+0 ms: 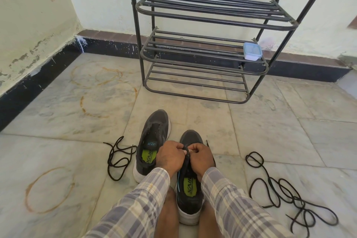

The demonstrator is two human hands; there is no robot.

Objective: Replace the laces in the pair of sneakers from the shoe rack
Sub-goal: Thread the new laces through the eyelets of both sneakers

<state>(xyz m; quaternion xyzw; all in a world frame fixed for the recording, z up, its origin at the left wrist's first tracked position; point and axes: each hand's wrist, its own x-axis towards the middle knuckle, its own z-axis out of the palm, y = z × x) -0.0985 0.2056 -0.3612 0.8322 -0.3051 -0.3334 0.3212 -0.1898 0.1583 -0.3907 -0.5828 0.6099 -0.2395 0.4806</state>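
Note:
Two dark grey sneakers with white soles and green insoles stand on the floor. The left sneaker (154, 137) has no lace in it. The right sneaker (190, 195) sits between my knees. Over its tongue my left hand (170, 155) and my right hand (201, 155) meet, both curled and pinching a black lace (185, 158) at the eyelets. A loose black lace (117, 157) lies left of the left sneaker. Another tangle of black laces (286, 191) lies on the floor to the right.
A black metal shoe rack (204, 48) stands against the far wall, its shelves bare except for a small lidded plastic box (252, 51) at the right. Walls with dark skirting close off the left and back. The tiled floor carries rust rings.

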